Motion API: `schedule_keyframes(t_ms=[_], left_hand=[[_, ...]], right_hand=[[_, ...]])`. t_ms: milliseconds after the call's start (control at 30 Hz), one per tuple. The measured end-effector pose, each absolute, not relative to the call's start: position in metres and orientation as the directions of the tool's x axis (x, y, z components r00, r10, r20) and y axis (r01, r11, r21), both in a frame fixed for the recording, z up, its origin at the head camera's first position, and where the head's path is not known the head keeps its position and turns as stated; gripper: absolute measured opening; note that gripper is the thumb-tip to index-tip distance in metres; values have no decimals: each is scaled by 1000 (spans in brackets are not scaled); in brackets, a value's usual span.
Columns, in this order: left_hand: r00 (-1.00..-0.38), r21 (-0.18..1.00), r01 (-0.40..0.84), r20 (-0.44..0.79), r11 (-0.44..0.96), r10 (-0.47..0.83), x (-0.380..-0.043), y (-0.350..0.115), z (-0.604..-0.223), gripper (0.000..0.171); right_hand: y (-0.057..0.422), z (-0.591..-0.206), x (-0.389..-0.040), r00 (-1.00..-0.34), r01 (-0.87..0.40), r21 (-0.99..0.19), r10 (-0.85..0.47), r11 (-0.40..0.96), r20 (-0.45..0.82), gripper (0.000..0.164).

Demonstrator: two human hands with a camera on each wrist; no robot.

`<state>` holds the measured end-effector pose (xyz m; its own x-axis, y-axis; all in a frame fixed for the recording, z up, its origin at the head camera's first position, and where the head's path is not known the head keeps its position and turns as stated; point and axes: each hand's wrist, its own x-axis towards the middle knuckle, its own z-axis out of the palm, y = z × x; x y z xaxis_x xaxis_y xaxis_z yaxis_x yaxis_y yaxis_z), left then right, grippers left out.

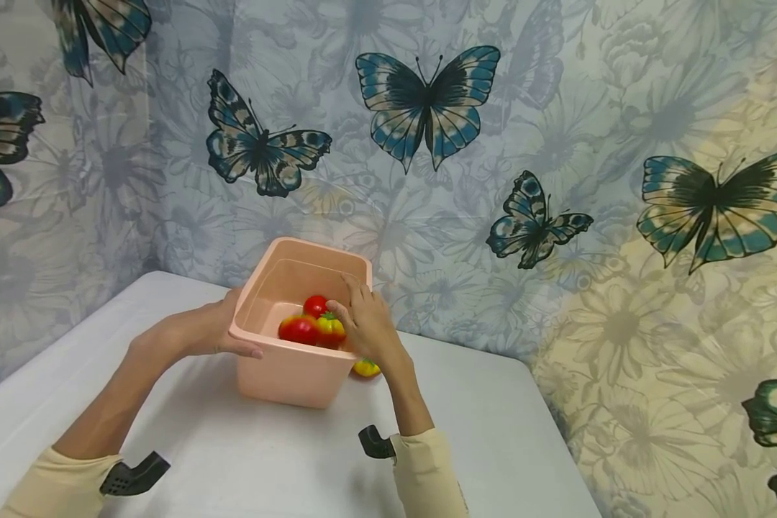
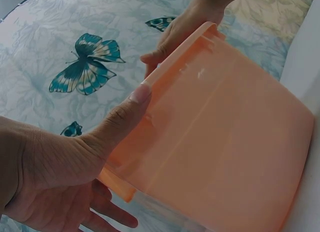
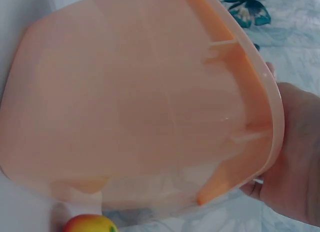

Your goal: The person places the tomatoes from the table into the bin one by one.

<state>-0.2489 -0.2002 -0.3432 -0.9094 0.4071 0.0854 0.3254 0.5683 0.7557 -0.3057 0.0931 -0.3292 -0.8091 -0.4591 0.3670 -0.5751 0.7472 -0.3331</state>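
A peach-coloured plastic bin (image 1: 291,374) stands on the white table, its opening facing me. My left hand (image 1: 223,327) holds its left side by the rim, the thumb lying along the front wall. Over the right rim reaches my right hand (image 1: 369,324), its fingers extended and its thumb pointing across the opening; nothing shows in its grasp. Inside the bin are a small red tomato-like piece (image 1: 315,306), a smooth red-and-yellow fruit (image 1: 299,329) and a ribbed yellow-and-red piece with a green top (image 1: 330,329). The rim hides part of the right hand in the right wrist view.
Another yellow-and-red piece (image 1: 366,369) lies on the table (image 1: 479,424) just right of the bin, partly hidden by it. Behind the table hangs a butterfly-patterned cloth (image 1: 427,194). Black wrist devices (image 1: 377,442) sit at both sleeves.
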Motion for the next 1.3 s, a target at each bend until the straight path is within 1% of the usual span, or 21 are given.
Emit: schedule_keyframes(t_ms=[67,133,200,433,600,667,833,933,1300], left_hand=[[-912,755,314,72,575,403,-248,-199,-343,134],[-913,752,312,68,580,403,-248,-199,-343,135],[-913,751,312,67,582,403,-247,-199,-343,135],[-915,736,313,66,600,397,-247,-200,-341,134],[-910,737,329,82,590,405,-248,-201,-341,134],[-911,733,332,85,594,404,-248,-201,-341,133],[-914,733,322,76,598,399,-247,-200,-341,133],[-916,737,313,68,599,395,-248,-199,-342,134],[-917,733,312,66,604,394,-248,-201,-343,133]], right_hand=[[93,-330,-305,-801,-581,-319,-457,749,386,63],[95,-330,-304,-797,-582,-331,-440,743,413,56],[98,-330,-303,-794,-584,-347,-426,734,434,53],[107,-329,-301,-785,-589,-364,-402,722,471,60],[111,-328,-301,-777,-597,-372,-397,711,489,53],[112,-328,-301,-776,-597,-370,-395,712,492,53],[119,-330,-300,-786,-583,-387,-374,715,493,61],[124,-333,-300,-793,-571,-412,-347,710,501,63],[152,-352,-305,-816,-518,-465,-251,718,522,54]])
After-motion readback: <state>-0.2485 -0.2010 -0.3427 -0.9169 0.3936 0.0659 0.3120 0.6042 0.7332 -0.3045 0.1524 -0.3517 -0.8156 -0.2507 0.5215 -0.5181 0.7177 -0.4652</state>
